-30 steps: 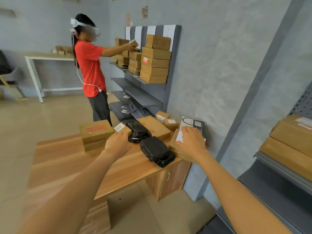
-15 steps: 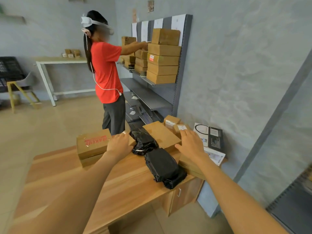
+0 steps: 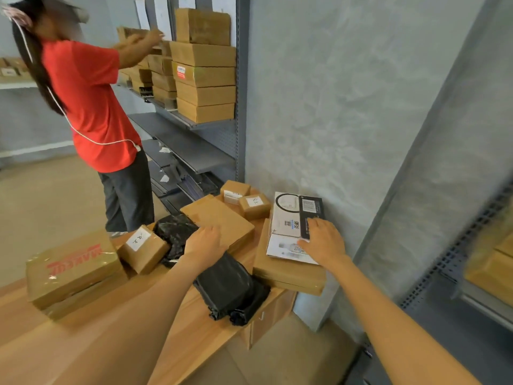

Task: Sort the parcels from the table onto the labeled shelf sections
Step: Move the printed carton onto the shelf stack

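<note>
wooden table [image 3: 116, 337]: carries the unsorted parcels, grouped toward its far and right end.
left hand [image 3: 204, 247]: palm down, fingers loosely extended and close together, resting on the near edge of a flat brown parcel [image 3: 219, 220] and over the top of a black bagged parcel [image 3: 227, 287]; holds nothing.
right hand [image 3: 323, 243]: palm down, fingers slightly spread, tips lying on a black-and-white printed box [image 3: 291, 215] by the wall; no curl round it visible.
printed box: rests on a white sheet on top of a wide brown carton [image 3: 286, 273] at the table's right edge.
second black bag [image 3: 173, 232]: between the flat brown parcel and a small labelled box [image 3: 143, 248].
taped carton with red lettering [image 3: 72, 266]: left part of the table, stacked on another carton.
two small labelled boxes [image 3: 244, 200]: far end of the table, touching each other.
grey shelf unit [image 3: 211, 126]: beyond the table, upper shelf stacked with brown cartons.
person in red shirt [image 3: 88, 101]: stands at the shelf unit, both hands reaching to the upper stack.
</note>
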Motion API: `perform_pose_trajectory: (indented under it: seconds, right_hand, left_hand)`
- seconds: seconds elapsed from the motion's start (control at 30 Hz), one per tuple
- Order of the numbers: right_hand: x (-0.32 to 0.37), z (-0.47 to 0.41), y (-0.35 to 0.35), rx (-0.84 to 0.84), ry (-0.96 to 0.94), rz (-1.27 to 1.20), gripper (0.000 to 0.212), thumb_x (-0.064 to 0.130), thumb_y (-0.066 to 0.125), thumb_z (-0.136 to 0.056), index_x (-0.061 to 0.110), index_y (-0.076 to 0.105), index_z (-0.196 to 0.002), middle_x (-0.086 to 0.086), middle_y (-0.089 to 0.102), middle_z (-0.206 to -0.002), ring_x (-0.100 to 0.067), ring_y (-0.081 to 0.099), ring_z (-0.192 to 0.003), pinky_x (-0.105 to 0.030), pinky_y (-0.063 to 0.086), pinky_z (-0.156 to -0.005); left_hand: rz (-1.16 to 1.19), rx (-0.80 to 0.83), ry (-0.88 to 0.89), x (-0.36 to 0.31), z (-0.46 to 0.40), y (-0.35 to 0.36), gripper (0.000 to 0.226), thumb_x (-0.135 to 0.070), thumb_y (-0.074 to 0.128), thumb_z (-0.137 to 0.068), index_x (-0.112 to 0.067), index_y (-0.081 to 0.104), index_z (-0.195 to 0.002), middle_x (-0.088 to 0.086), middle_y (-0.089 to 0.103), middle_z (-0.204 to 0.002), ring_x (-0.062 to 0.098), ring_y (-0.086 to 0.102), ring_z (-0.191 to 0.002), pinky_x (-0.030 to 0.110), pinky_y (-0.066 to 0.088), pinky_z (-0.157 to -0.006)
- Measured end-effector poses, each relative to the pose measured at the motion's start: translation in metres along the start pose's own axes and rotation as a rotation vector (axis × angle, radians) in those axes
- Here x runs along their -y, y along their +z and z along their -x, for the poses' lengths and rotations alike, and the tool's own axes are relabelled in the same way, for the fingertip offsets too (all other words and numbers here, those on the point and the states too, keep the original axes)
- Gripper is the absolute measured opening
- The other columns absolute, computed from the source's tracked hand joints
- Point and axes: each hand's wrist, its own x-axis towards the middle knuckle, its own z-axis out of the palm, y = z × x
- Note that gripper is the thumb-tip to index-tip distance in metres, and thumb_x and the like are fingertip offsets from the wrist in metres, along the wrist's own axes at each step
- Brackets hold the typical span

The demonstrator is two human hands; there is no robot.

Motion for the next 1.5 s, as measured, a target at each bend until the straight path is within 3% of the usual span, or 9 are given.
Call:
perform_pose_trajectory:
  seconds: [0.13,0.4,0.67,0.87,1.07,1.2,1.3,1.43,1.5]
  right_hand:
    - [-0.031,-0.003,0.011,0.055,0.12,-0.042,0.055,0.041,0.062,-0.087,0.011,0.046,-0.131,-0.008,0.052,-0.132,-0.027,0.046,-0.122,-0.033,0.038,-0.098]
    - [-0.073,-0.02,0.039,0.111,0.321,-0.098,0.057,0.039,0.06,-0.09,0.007,0.045,-0.134,-0.012,0.051,-0.136,-0.029,0.046,-0.125,-0.034,0.037,-0.099]
    - [-0.072,-0.046,0.089,0.163,0.536,-0.59,0.068,0.03,0.077,-0.077,0.017,0.046,-0.135,-0.004,0.06,-0.124,-0.026,0.057,-0.113,-0.028,0.043,-0.081]
    - [-0.067,-0.057,0.119,0.074,0.716,-0.816,0.05,0.02,0.075,-0.076,0.016,0.056,-0.122,-0.002,0.066,-0.115,-0.016,0.059,-0.098,-0.029,0.048,-0.079]
    - [-0.064,-0.06,0.102,-0.115,0.699,-0.982,0.044,0.02,0.073,-0.084,0.013,0.051,-0.122,0.0,0.065,-0.106,-0.013,0.063,-0.091,-0.024,0.05,-0.071]
    - [-0.057,-0.069,0.064,-0.24,0.573,-1.144,0.037,0.026,0.071,-0.086,0.021,0.05,-0.115,0.009,0.064,-0.108,0.0,0.062,-0.093,-0.015,0.051,-0.066]
    - [-0.051,-0.078,0.035,-0.282,0.498,-1.204,0.045,0.032,0.072,-0.085,0.028,0.051,-0.124,0.018,0.063,-0.111,0.003,0.06,-0.098,-0.017,0.05,-0.077]
    - [-0.05,-0.09,0.006,-0.375,0.479,-1.091,0.023,0.028,0.07,-0.086,0.033,0.06,-0.106,0.024,0.064,-0.091,0.007,0.062,-0.084,-0.013,0.048,-0.071]
    - [-0.052,-0.094,-0.008,-0.393,0.498,-1.009,0.011,0.034,0.066,-0.087,0.031,0.065,-0.097,0.017,0.068,-0.088,-0.001,0.064,-0.082,-0.021,0.05,-0.07]
  left_hand:
    - [0.026,0.076,0.042,-0.023,-0.03,0.02,0.058,-0.042,0.052,-0.095,-0.011,0.036,-0.141,0.009,0.05,-0.136,0.028,0.051,-0.12,0.038,0.048,-0.092]
    - [0.091,0.184,0.131,-0.059,-0.094,0.061,0.051,-0.044,0.047,-0.096,-0.014,0.039,-0.136,0.007,0.051,-0.133,0.026,0.053,-0.117,0.037,0.046,-0.089]
    - [0.371,0.309,0.259,-0.077,-0.137,0.118,0.066,-0.043,0.067,-0.086,-0.022,0.036,-0.141,0.002,0.055,-0.136,0.019,0.059,-0.112,0.028,0.051,-0.087]
    - [0.684,0.375,0.113,-0.088,-0.149,0.144,0.066,-0.038,0.067,-0.087,-0.023,0.037,-0.144,-0.003,0.053,-0.14,0.019,0.058,-0.118,0.025,0.049,-0.083]
    - [0.948,0.237,0.078,-0.09,-0.154,0.114,0.042,-0.031,0.063,-0.091,-0.021,0.053,-0.13,-0.004,0.062,-0.129,0.003,0.06,-0.094,0.012,0.045,-0.066]
    - [0.951,0.051,0.035,-0.091,-0.168,0.059,0.026,-0.04,0.06,-0.092,-0.021,0.065,-0.107,-0.008,0.07,-0.096,0.002,0.064,-0.078,0.018,0.052,-0.061]
    - [0.768,-0.033,-0.025,-0.095,-0.184,0.02,0.038,-0.056,0.052,-0.09,-0.021,0.065,-0.086,-0.004,0.068,-0.078,0.02,0.065,-0.076,0.042,0.055,-0.073]
    - [0.624,-0.088,-0.06,-0.098,-0.19,-0.015,0.061,-0.067,0.045,-0.087,-0.011,0.065,-0.073,0.005,0.068,-0.072,0.027,0.065,-0.073,0.039,0.054,-0.068]
    - [0.621,-0.097,0.001,-0.095,-0.187,-0.026,0.061,-0.067,0.045,-0.087,-0.009,0.067,-0.086,0.002,0.068,-0.075,0.025,0.066,-0.076,0.035,0.051,-0.061]
